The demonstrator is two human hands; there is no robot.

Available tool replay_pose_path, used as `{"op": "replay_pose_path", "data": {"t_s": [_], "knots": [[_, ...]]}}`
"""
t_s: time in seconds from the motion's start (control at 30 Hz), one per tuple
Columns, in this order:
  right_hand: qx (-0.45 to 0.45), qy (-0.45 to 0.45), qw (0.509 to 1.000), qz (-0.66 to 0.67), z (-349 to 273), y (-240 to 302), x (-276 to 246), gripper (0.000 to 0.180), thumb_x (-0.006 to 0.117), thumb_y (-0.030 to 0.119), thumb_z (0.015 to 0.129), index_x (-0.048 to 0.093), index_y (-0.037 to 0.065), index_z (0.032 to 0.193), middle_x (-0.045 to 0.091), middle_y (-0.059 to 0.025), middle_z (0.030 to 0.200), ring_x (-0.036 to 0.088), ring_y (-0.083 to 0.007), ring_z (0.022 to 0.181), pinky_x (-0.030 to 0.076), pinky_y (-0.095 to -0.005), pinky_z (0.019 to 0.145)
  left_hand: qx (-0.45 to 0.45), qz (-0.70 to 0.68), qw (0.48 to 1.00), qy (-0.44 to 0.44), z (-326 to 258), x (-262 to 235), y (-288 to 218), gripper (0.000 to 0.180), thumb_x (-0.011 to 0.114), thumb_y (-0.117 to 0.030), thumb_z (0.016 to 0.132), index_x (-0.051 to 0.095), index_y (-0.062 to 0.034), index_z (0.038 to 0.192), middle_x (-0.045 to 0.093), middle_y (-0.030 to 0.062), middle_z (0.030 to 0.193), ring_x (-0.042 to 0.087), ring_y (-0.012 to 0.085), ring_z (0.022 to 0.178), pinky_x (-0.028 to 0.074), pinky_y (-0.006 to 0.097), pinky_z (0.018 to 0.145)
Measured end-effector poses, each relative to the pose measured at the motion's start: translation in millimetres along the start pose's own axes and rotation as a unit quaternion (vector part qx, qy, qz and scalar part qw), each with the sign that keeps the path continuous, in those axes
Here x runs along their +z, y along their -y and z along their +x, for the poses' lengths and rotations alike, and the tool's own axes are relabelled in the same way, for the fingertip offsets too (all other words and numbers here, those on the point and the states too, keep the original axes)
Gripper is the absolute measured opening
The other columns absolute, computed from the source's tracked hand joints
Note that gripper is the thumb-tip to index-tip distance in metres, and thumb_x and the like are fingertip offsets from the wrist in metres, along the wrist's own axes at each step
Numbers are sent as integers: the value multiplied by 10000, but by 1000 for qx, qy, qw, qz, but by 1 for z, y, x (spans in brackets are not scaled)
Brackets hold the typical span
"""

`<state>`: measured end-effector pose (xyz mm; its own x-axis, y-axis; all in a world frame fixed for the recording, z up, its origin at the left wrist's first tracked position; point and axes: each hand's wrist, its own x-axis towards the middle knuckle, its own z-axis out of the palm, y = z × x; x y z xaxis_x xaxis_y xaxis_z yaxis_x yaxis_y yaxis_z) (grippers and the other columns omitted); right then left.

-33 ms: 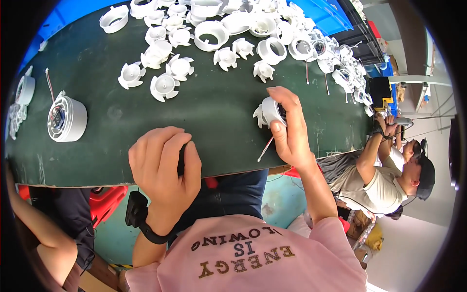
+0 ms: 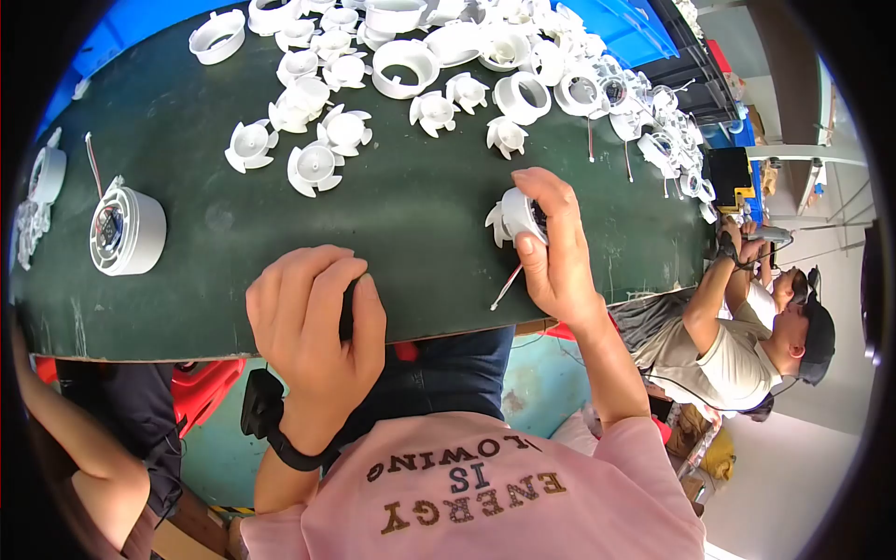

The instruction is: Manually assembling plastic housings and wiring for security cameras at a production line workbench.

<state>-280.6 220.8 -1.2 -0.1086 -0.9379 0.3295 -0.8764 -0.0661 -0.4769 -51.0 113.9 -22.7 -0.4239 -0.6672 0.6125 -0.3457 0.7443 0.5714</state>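
Note:
My right hand (image 2: 562, 257) grips a small white fan motor unit (image 2: 516, 213) between thumb and fingers, just above the dark green table. White blades (image 2: 494, 224) stick out on its left side, and a thin wire lead (image 2: 507, 287) hangs toward me. At the table's near edge, my left hand (image 2: 313, 308) is curled, back of the hand up. A dark patch shows between its thumb and forefinger; whether that is an object or shadow I cannot make out. Further left stands a round white fan housing (image 2: 142, 231) with a circuit board inside and an upright wire.
Loose white fan impellers (image 2: 315, 166) and ring-shaped housings (image 2: 407, 68) crowd the far side of the green table (image 2: 373, 217). Wired units (image 2: 658, 149) pile up at the right. Blue bins (image 2: 621, 28) line the back. Co-workers (image 2: 728, 355) sit at the right; another person's arm (image 2: 98, 443) shows at left.

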Motion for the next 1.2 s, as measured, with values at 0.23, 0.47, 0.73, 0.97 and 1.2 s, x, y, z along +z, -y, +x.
{"op": "replay_pose_path", "data": {"t_s": [0.23, 0.47, 0.73, 0.97, 1.2], "knots": [[-24, 16, 998, -57, 8, 6, 0, 443, 591, 86, 843, 452, -26, 1248, 486, -223, 1197, 499, -384, 1044, 418, -435, 908, -19, -94, 991, 90, 13, 5, -20, 356, 671, -5, 707, 578, -31, 1050, 574, 130, 1066, 547, 324, 983, 403, 404, 842], [69, 74, 957, 270, 4, 68, -1, 566, 444, 362, 979, 314, -24, 1372, 467, -199, 1298, 507, -256, 1158, 387, -386, 1009, -30, -275, 948, 158, 17, 3, -55, 781, 756, -68, 704, 366, 10, 1376, 468, 231, 1260, 535, 403, 1094, 490, 412, 859], [20, -114, 976, -187, 65, -33, -27, 334, 694, 147, 828, 593, 55, 1132, 544, -163, 1050, 559, -335, 895, 467, -390, 784, -307, -523, 788, 110, 11, -9, -49, 465, 733, -12, 765, 448, -5, 1133, 551, 217, 1207, 615, 190, 976, 515, 293, 798], [130, -108, 957, 236, 40, -13, -26, 135, 680, 133, 860, 646, 7, 891, 596, -82, 1061, 570, -118, 727, 441, -259, 579, -332, -511, 779, 147, 11, -19, -50, 359, 557, -289, 932, 426, -23, 1134, 569, 161, 1111, 594, 133, 867, 486, 253, 724], [246, 41, 787, 564, -9, 57, -30, 606, 585, 390, 920, 356, 47, 1365, 589, -45, 874, 527, -76, 640, 418, -192, 532, -282, -453, 821, 205, 20, -8, -61, 516, 419, -401, 977, 391, -11, 1313, 546, 69, 1008, 526, 105, 832, 436, 243, 686]]}}
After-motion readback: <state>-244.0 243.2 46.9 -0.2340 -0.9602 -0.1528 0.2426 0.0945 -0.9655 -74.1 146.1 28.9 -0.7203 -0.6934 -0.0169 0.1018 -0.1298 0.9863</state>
